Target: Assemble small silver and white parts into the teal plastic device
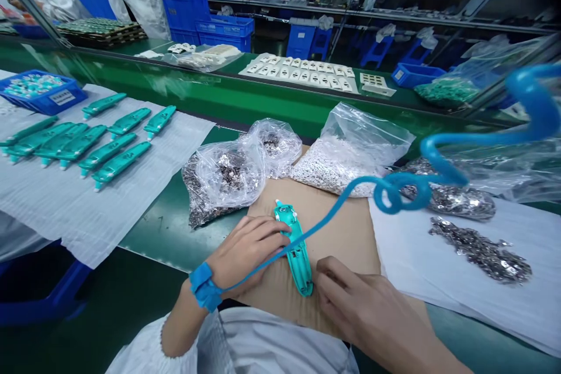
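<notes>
A teal plastic housing (pixel 297 251) lies lengthwise on a brown cardboard sheet (pixel 346 234) right in front of me. My left hand (pixel 245 251) grips its left side with the fingers curled over the upper half; a blue wrist strap (pixel 205 286) with a coiled blue cord (pixel 438 169) is on that wrist. My right hand (pixel 368 304) rests on the cardboard just right of the housing's near end, fingers bent and pressed together, and what they hold, if anything, is hidden.
Clear bags of small metal parts (pixel 228 175) and white parts (pixel 346 158) sit behind the cardboard. Loose metal parts (pixel 482 251) lie on white foam at the right. Several teal housings (pixel 105 152) lie on foam at the left beside a blue bin (pixel 44 90). People stand beyond the green conveyor (pixel 228 99).
</notes>
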`<state>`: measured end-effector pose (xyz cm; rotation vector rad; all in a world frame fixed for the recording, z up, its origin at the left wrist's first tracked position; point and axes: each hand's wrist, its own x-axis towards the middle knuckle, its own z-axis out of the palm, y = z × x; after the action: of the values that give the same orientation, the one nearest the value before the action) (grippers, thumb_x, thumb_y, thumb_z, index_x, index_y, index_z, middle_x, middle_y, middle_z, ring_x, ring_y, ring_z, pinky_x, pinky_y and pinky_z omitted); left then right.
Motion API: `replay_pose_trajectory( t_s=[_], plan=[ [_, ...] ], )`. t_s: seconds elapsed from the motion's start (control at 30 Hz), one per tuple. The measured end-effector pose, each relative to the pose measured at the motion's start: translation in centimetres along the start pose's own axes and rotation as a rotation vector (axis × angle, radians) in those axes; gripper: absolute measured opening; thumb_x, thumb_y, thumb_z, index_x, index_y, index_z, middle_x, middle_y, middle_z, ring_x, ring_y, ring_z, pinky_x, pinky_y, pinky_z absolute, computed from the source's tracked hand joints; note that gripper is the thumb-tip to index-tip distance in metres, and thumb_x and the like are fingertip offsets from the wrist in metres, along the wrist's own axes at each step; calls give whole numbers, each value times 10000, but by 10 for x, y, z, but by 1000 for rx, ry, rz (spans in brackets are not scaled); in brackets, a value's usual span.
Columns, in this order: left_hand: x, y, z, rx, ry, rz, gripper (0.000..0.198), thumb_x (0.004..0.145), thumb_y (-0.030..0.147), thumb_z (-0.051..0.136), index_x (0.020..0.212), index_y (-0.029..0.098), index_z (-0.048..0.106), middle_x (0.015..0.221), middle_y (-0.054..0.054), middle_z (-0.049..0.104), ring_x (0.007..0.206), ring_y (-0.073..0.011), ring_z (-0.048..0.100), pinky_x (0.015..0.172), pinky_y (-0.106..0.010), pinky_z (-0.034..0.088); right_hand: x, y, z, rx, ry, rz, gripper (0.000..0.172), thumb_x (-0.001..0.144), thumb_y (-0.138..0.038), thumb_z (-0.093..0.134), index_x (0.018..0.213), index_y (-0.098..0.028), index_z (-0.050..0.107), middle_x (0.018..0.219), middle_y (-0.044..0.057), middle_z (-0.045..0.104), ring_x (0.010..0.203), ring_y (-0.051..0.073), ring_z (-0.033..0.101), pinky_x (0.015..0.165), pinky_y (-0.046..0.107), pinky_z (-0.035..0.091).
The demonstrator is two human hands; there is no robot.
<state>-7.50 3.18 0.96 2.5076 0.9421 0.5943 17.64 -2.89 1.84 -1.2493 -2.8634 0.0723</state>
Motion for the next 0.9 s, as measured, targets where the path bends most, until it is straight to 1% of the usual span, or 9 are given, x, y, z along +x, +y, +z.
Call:
replay_pose_trajectory(
  t_s=[0.1, 0.23, 0.47, 0.53, 0.67, 0.9],
  plan=[
    [2, 0, -3, -3, -41, -4, 234, 1057, 276, 391, 1115, 224, 611, 1314, -44, 636, 1240, -220, 539, 1015, -377, 420, 0, 1, 2, -53, -31, -47, 133, 942, -130, 454, 996, -251, 450, 937, -8, 580, 543, 144, 578, 488, 327, 267],
    [2, -1, -4, 10, -50, 3, 238, 1057, 272, 390, 1127, 218, 611, 1323, -48, 628, 1246, -225, 529, 1030, -385, 415, 1, 0, 1, -92, -32, -80, 171, 896, -117, 477, 990, -250, 426, 927, -9, 580, 495, 141, 541, 478, 331, 198],
    [3, -5, 2, 36, -30, 45, 244, 1052, 286, 396, 1125, 230, 622, 1320, -42, 626, 1234, -235, 522, 1047, -409, 412, 13, -6, -17, -163, 5, -121, 320, 714, -47, 513, 901, -258, 360, 852, -16, 583, 416, 155, 514, 515, 352, 49],
    [4, -4, 1, 42, -45, 49, 240, 1050, 280, 402, 1131, 228, 622, 1321, -42, 625, 1238, -243, 516, 1047, -414, 417, 15, -8, -19, -175, 7, -142, 335, 691, -40, 511, 889, -258, 353, 836, -16, 587, 405, 162, 512, 520, 355, 38],
    [6, -3, -4, 40, -77, 51, 233, 1040, 248, 420, 1152, 220, 623, 1327, -51, 624, 1246, -246, 512, 1049, -415, 425, 16, -10, -17, -183, -11, -187, 303, 728, -68, 529, 889, -259, 358, 839, -14, 584, 398, 162, 501, 507, 358, 52],
    [8, -9, -2, -22, -91, 62, 282, 1055, 333, 391, 1140, 224, 636, 1366, -23, 620, 1275, -252, 491, 1077, -408, 407, 24, -10, -24, -204, -2, -249, 331, 705, -67, 563, 898, -258, 374, 831, -12, 610, 394, 165, 515, 487, 371, 73]
  ],
)
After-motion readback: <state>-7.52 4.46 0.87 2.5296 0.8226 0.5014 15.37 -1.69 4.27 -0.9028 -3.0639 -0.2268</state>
